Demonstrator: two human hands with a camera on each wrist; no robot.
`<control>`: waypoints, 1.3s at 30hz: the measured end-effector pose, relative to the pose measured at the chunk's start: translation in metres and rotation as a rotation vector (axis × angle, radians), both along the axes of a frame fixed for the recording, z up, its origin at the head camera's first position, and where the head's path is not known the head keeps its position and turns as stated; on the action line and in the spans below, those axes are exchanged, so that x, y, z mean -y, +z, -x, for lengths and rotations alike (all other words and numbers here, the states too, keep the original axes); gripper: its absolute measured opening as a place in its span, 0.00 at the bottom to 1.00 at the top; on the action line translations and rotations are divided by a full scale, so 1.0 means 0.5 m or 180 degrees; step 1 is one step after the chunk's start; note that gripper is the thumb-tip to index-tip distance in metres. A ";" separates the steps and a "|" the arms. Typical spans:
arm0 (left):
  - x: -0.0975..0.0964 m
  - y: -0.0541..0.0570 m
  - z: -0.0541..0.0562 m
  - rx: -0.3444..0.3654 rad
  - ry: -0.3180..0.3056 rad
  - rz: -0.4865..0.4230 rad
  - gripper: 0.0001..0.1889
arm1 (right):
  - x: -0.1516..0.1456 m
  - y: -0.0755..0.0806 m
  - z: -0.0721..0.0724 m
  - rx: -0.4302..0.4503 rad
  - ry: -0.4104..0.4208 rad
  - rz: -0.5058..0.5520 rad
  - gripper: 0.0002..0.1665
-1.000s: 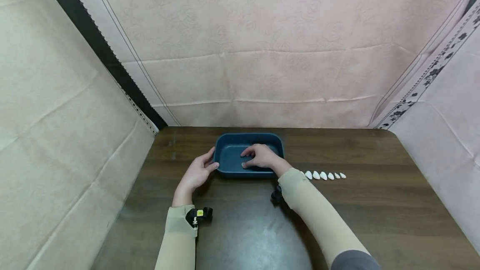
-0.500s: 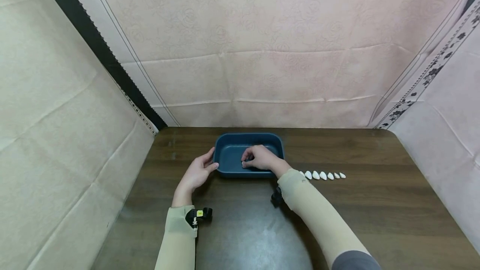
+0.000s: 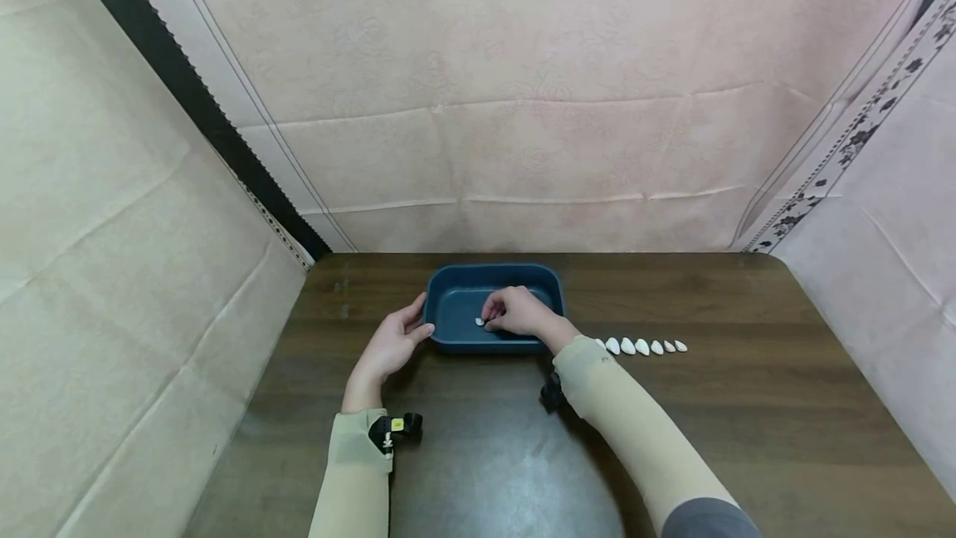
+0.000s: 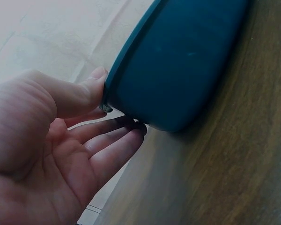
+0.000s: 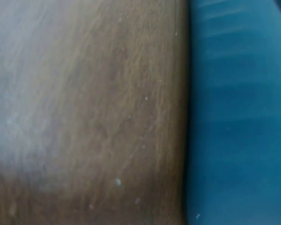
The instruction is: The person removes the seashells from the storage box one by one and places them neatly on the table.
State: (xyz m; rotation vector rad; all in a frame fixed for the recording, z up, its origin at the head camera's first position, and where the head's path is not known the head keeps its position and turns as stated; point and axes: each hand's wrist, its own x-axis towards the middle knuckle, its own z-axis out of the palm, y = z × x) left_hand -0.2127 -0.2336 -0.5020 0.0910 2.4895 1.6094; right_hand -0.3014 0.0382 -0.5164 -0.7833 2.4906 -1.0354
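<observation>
A blue rectangular tray (image 3: 493,348) sits near the table's far edge. At its left end my left hand (image 3: 392,344) holds the rim. In the left wrist view the left hand (image 4: 61,126) has its thumb at the rim and its other fingers against the outer wall. My right hand (image 3: 519,311) reaches over the front rim into the tray, fingers curled, and pinches a small white shell-like piece (image 3: 480,321) that shows at the fingertips. The right wrist view catches only the outer wall of the tray (image 5: 239,122); the right hand is out of it.
Several small white shell-like pieces (image 3: 628,345) lie in a row on the wooden table (image 3: 463,438), right of the tray. My right forearm (image 3: 635,422) overlaps the row's left end. Pale cloth (image 3: 523,148) hangs behind the table and at both sides.
The right hand's spread fingers have closed together inside the tray, and a white piece now shows at their tips. The left hand keeps its place at the tray's left end.
</observation>
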 end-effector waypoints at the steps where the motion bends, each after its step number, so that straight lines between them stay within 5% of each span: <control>1: 0.000 0.000 -0.001 -0.0002 -0.0001 0.0002 0.34 | 0.001 -0.001 0.000 0.0007 -0.0003 -0.0007 0.04; 13: 0.001 -0.003 -0.002 -0.0009 0.0009 0.0021 0.34 | 0.006 -0.011 0.003 -0.0077 0.0024 -0.0090 0.14; 39: 0.001 -0.002 0.001 -0.0043 0.0004 0.0080 0.34 | 0.008 -0.008 0.003 -0.0228 -0.0196 -0.0130 0.15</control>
